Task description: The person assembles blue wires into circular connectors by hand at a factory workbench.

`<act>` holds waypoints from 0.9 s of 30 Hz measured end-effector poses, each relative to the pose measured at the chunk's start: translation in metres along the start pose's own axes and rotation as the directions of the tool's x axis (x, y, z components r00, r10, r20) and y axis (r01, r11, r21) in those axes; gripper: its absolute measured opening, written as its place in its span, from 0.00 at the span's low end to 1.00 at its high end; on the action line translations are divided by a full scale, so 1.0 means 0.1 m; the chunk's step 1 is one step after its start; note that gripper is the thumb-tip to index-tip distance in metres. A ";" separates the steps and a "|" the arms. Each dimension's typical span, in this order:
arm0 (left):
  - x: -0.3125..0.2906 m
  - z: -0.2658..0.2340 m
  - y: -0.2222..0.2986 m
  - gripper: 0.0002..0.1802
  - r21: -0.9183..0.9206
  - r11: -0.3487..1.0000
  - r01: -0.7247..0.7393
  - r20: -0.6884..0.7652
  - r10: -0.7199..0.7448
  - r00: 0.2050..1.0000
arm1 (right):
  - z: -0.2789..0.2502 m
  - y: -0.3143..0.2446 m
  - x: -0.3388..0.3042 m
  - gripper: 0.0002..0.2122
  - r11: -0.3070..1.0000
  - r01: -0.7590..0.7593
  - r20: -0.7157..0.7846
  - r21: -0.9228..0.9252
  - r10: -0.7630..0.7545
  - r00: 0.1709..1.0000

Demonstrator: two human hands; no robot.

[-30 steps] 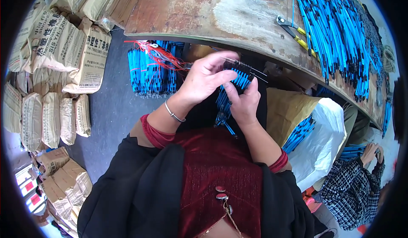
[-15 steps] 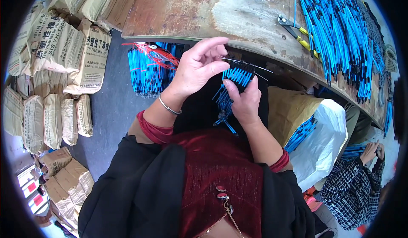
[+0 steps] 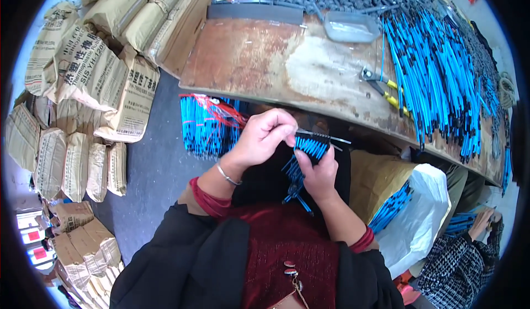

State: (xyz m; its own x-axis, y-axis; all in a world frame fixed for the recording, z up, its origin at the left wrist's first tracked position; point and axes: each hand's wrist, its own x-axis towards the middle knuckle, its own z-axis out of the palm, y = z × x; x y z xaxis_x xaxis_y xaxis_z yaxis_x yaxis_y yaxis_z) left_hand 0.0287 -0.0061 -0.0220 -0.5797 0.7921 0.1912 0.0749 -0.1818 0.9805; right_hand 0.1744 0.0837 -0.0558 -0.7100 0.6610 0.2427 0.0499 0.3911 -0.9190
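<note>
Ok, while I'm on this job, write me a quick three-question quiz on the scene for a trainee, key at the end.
1. Multiple choice: what does the person's right hand hold?
A) a printed brown paper sack
B) a bundle of thin blue-and-black sticks
C) a shallow clear plastic tray

2. True or false: the metal pliers with yellow handles lie on the worn brown wooden tabletop.

3. Fill in the blank: the thin silver-coloured bangle is on the person's ____ wrist.

Key: 1. B; 2. True; 3. left
</note>
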 end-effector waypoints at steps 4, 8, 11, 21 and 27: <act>0.47 -0.49 0.35 0.12 -0.036 0.997 0.072 0.077 -0.069 0.995 | 0.00 0.08 0.05 0.17 0.997 0.071 -0.030 -0.010 -0.072 0.997; 1.57 -0.77 0.48 0.14 0.500 0.861 -0.096 0.003 0.109 0.994 | -0.05 0.10 0.12 0.16 0.999 0.047 -0.024 0.021 -0.046 0.999; 2.30 -0.67 0.29 0.14 0.783 0.534 -0.318 0.193 0.278 0.941 | -0.02 0.07 0.17 0.15 0.992 -0.112 0.042 0.059 0.110 0.993; 2.65 -0.26 0.15 0.16 0.959 0.100 -0.264 0.222 0.309 0.925 | -0.08 0.16 0.24 0.16 0.999 -0.004 0.034 0.051 0.003 0.999; 1.42 -0.35 0.32 0.09 0.141 0.987 -0.070 -0.140 0.090 0.986 | -0.05 0.11 0.16 0.16 0.990 0.129 -0.008 0.049 -0.128 0.992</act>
State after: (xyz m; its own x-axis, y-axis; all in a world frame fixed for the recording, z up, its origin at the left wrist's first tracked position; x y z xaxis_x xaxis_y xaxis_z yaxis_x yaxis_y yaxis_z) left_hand -0.0796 0.0800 0.0351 -0.6787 0.6828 0.2704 0.2293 -0.1527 0.9613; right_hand 0.1664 0.1017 -0.0601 -0.7049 0.6105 0.3612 -0.0761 0.4411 -0.8942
